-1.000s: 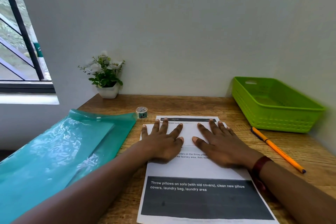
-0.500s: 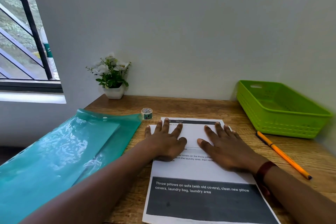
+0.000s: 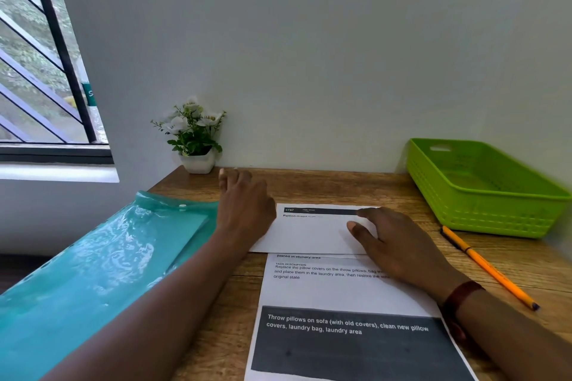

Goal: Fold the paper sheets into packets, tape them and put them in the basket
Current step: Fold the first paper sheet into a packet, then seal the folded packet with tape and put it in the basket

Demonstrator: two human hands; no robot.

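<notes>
One printed paper sheet [image 3: 334,291] lies flat on the wooden bench [image 3: 325,185], directly in front of the person. Its far end is folded back toward them, so that a blank white flap [image 3: 309,235] covers part of the print. A dark header strip shows beyond the flap and a dark block with white text sits at the near end.

Two hands are in view. The right hand [image 3: 399,250] rests on the right part of the flap with the fingers stretched out and the thumb spread, grasping nothing. The left hand [image 3: 244,207] is off the sheet, above the bench at the flap's left corner. Its fingers reach forward, blurred, with nothing visible in them.

One green plastic basket [image 3: 483,216] stands at the far right against the wall. One orange pencil [image 3: 486,266] lies between the basket and the sheet. One teal plastic folder [image 3: 102,263] lies to the left and hangs over the bench edge. One small potted flower plant [image 3: 195,133] stands in the far corner.
</notes>
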